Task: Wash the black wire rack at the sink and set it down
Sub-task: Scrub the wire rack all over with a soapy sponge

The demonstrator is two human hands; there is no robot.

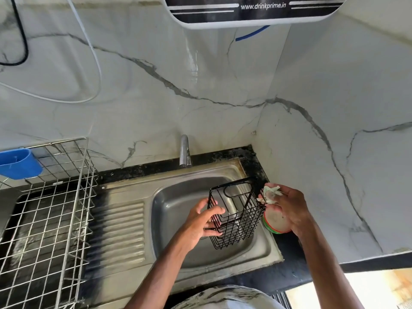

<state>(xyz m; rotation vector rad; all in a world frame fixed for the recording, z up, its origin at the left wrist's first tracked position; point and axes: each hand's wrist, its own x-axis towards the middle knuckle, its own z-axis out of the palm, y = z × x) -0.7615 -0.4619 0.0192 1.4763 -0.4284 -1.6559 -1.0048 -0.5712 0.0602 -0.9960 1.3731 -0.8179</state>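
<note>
Over sink basin, black wire rack in left grip, near rim

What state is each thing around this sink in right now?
Black wire rack: tilted over the steel sink basin, gripped by the left hand.
Whitish scrub pad: pinched in the right hand, against the rack's side.
Chrome tap: no water visibly running.
Round green-rimmed soap tub: open, on the black counter.
Blue plastic holder: hooked on the silver wire drainer.

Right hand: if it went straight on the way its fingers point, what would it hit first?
Probably the black wire rack, just left of the right hand and its scrub pad; depth is unclear.
</note>
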